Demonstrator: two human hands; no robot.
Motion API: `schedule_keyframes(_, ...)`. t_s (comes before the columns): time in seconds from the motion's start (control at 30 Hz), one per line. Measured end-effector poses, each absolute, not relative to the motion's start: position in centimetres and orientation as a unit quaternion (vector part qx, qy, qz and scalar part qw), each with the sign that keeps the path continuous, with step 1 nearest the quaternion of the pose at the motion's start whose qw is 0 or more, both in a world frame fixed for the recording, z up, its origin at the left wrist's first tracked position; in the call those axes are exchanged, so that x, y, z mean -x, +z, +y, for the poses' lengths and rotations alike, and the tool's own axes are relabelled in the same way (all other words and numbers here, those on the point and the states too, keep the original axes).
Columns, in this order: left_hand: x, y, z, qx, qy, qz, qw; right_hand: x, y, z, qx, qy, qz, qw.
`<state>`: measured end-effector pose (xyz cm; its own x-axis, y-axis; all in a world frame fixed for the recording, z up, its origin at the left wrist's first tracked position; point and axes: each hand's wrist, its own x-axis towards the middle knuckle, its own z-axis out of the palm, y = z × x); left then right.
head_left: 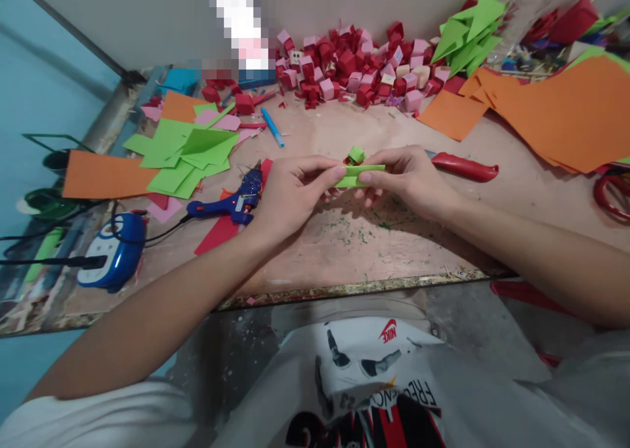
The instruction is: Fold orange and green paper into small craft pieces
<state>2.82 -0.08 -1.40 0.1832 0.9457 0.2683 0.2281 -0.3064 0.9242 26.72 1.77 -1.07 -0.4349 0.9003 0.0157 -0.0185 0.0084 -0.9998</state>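
Green paper strip (361, 176), one, folded lengthwise into two narrow bands. Location: held between the hands above the middle of the table (290, 267), just nearer the person than a small green paper cube (356, 153).

Left hand (298, 189): pinching the strip's left end, thumb along the near face, fingers behind. Right hand (406, 178): pinching the right part, thumb tip on the lower band, index finger reaching over toward the far edge. Remaining fingers of both curled beneath, partly hidden.

Orientation: long axis crosswise, left to right before the person, roughly along the table's front edge; short ends toward either hand. Broad face turned up and toward the person; crease parallel to the long axis. No front or back marking visible.

Handling note, by judgement: the step appears to be creasing. Best worked with edges matched before pressing, thumbs run outward from the middle with even pressure, and ends kept level so the fold does not skew. Thin paper likely buckles if squeezed end to end.

Adjacent: green clippings (361, 230) scattered below; blue glue gun (239, 197) beside the left hand; red-handled tool (465, 166) beyond the right.
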Motion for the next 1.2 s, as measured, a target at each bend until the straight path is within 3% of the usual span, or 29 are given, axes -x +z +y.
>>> schedule_keyframes(0.23,-2.9,-0.7,0.0,-0.641,0.475,0.45,0.4,-26.6,-0.8,1.3,0.382,0.519,-0.623,0.444)
schedule_keyframes(0.83,-2.9,-0.2,-0.9,-0.657,0.512,0.412,0.368,-26.8,-0.8,0.8,0.34,0.57,-0.602,0.444)
schedule_keyframes(1.2,-2.7,-1.1,-0.1,-0.615,0.479,0.416,0.468,-26.4,-0.6,0.8,0.357,0.585,-0.58,0.441)
